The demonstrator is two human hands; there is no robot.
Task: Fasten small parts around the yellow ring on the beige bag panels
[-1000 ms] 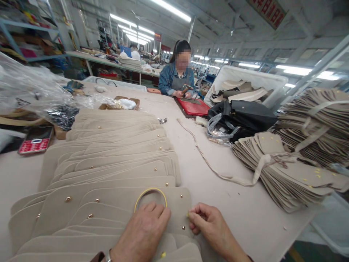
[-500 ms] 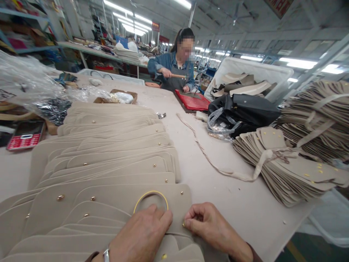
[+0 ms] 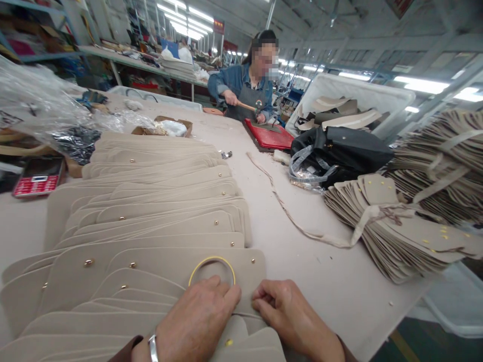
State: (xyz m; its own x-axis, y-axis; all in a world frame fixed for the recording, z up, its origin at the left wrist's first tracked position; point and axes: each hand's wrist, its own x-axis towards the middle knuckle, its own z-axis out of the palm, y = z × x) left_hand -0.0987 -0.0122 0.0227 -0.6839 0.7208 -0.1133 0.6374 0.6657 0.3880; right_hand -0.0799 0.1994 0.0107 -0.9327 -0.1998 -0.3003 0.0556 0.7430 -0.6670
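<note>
My left hand (image 3: pixel 199 319) rests on the beige panels, fingers curled down, their tips hidden. Just beyond its knuckles shows a ring with a yellow rim (image 3: pixel 212 258), partly covered by the fingers. My right hand (image 3: pixel 292 314) is closed in a pinch at the right edge of the nearest beige panel (image 3: pixel 166 259); whatever lies between thumb and forefinger is hidden. A small gold stud (image 3: pixel 253 261) sits in that panel's corner. Overlapping beige panels with gold studs (image 3: pixel 151 208) fan out away from me. Under my hands, one lower panel bears a yellow mark (image 3: pixel 228 342).
Tied bundles of beige panels (image 3: pixel 381 221) stand at the right, by a black bag (image 3: pixel 343 153). Across the table a person (image 3: pixel 245 90) holds a hammer (image 3: pixel 246 106) over a red pad (image 3: pixel 267 136). A calculator (image 3: pixel 38 177) and plastic wrapping (image 3: pixel 33 100) are at left.
The view has shifted slightly. Both hands keep nearly the same place; a golden glint at my right fingertips no longer shows. The other person's hammer head has dropped a little.
</note>
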